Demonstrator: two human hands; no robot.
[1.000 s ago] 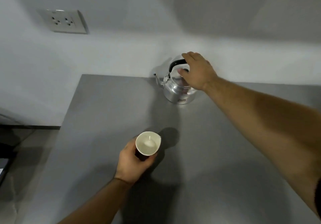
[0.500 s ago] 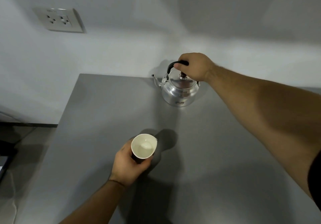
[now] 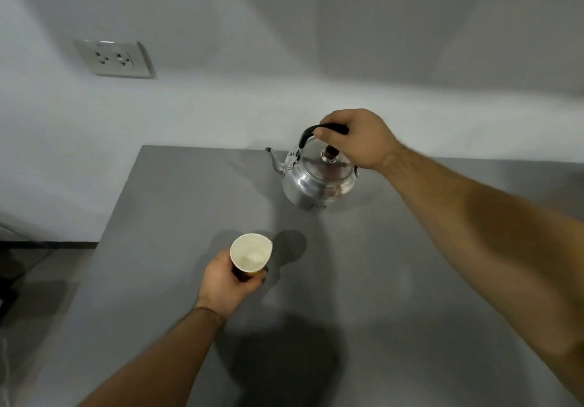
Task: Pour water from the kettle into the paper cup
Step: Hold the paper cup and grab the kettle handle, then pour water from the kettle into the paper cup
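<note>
A small shiny metal kettle (image 3: 316,182) with a black handle and a lid knob is at the back of the grey table (image 3: 395,280), its spout pointing left. My right hand (image 3: 360,141) is closed around the black handle from above. Nearer to me, a paper cup (image 3: 251,253) with a white inside and a dark outside stands upright on the table. My left hand (image 3: 226,283) wraps around its side from the left. The cup's inside looks pale; I cannot tell whether it holds water.
A white wall rises right behind the table, with a double power socket (image 3: 115,59) high on the left. The table's left edge (image 3: 117,217) drops to a dim floor with dark objects at the far left.
My right hand went from touching the handle with open fingers to closing on it. The kettle now looks slightly raised and shifted toward me. The cup and left hand stayed in place.
</note>
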